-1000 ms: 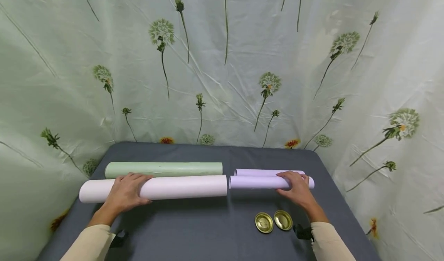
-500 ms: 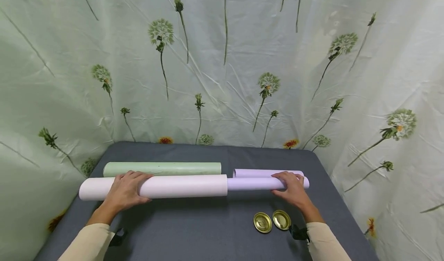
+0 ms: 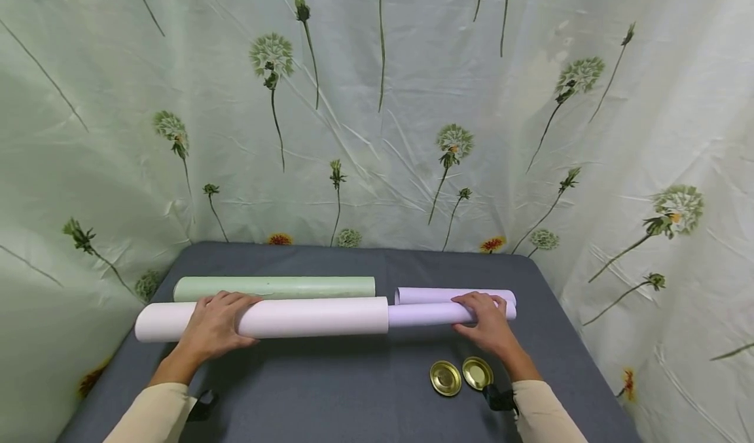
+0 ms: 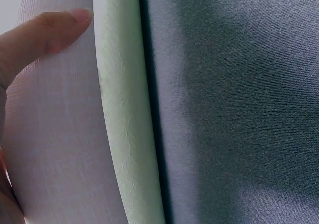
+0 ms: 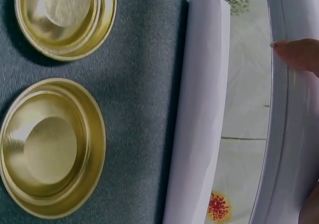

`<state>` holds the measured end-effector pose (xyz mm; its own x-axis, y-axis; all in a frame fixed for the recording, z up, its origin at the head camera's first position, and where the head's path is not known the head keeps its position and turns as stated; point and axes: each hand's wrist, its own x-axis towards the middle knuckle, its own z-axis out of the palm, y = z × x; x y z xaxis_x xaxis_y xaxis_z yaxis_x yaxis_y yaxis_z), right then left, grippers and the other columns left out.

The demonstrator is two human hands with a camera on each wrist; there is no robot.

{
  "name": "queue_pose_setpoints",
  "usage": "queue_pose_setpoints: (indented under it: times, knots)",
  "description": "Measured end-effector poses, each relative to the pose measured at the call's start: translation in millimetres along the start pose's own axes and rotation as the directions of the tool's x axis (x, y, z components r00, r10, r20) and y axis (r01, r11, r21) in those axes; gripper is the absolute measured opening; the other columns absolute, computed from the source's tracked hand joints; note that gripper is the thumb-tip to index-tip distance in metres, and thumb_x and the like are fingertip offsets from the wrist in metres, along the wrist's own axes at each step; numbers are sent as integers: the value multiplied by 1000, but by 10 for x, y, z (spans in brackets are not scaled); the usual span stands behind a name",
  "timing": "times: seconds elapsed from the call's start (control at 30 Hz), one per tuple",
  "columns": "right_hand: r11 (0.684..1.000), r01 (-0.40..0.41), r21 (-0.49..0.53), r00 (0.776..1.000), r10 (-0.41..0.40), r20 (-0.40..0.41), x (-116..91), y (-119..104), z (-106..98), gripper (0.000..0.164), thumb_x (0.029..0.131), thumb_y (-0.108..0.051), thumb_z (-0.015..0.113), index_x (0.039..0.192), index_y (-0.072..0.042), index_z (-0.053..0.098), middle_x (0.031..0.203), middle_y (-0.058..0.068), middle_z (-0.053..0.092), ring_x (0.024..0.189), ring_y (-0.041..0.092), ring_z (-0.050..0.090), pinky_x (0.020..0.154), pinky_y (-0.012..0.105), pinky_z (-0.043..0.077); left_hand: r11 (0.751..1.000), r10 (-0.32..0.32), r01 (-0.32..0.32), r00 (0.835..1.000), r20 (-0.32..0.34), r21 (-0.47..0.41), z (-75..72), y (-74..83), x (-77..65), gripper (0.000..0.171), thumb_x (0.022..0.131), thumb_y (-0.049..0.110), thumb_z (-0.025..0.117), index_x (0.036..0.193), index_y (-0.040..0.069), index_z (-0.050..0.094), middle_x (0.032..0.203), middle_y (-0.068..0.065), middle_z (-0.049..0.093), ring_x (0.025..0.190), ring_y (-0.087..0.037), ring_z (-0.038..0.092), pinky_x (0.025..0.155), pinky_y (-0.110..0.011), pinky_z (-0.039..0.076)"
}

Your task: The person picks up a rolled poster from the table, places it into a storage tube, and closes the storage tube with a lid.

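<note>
My left hand (image 3: 216, 325) grips a thick pale pink tube (image 3: 312, 317) from above, thumb on the near side; it is held over the table. My right hand (image 3: 486, 322) holds a thinner lilac paper roll (image 3: 421, 315) near its right end. The left end of this roll meets the right end of the pink tube; how far it reaches inside is hidden. A light green roll (image 3: 277, 287) lies behind the pink tube and shows beside it in the left wrist view. Behind the held roll rests a second lilac roll (image 3: 427, 293), also seen in the right wrist view.
Two brass-coloured round dishes, a left dish (image 3: 445, 378) and a right dish (image 3: 477, 372), sit on the dark grey table (image 3: 324, 397) near my right wrist. A dandelion-print curtain (image 3: 365, 135) hangs behind and at both sides.
The right hand has moved left with the lilac roll, closing the gap to the pink tube; less of the roll shows now. My left hand stays nearly still.
</note>
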<state>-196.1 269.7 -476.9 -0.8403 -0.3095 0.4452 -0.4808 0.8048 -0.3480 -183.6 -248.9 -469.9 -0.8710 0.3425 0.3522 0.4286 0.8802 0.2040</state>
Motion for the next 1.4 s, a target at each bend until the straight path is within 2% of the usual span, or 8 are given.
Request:
queue_pose_setpoints:
  times: [0.43, 0.77, 1.1, 1.4]
  knots:
    - [999, 25, -23, 1000, -25, -4, -15, -68, 103, 49, 64, -7, 86, 109, -9, 68, 104, 10, 65, 100, 34, 57, 89, 57, 24, 999, 31, -31, 999, -40, 15, 11, 19, 5, 71, 51, 35, 92, 115, 13, 68, 106, -7, 68, 96, -31, 59, 79, -57, 39]
    - [994, 100, -32, 994, -102, -43, -8, -155, 115, 54, 60, 0, 87, 110, -8, 69, 104, 11, 64, 99, 34, 58, 86, 58, 26, 1000, 11, -11, 1000, -14, 6, 21, 49, 16, 72, 53, 35, 92, 117, 14, 67, 109, -9, 68, 98, -32, 59, 81, -57, 38]
    - [997, 63, -39, 996, -65, -57, -37, -244, 140, 51, 58, -2, 88, 103, -7, 66, 102, 10, 66, 98, 33, 59, 85, 57, 27, 999, 36, -36, 999, -21, 3, 75, 85, 26, 71, 53, 36, 91, 116, 15, 68, 107, -8, 68, 97, -31, 59, 81, -57, 39]
    - [999, 47, -16, 995, -48, -83, 11, -329, 225, 50, 57, -2, 89, 101, -8, 67, 101, 10, 67, 99, 32, 59, 86, 55, 28, 999, 30, -29, 999, -39, 15, 42, 87, 28, 72, 51, 34, 93, 116, 15, 68, 106, -8, 67, 97, -32, 59, 81, -59, 38]
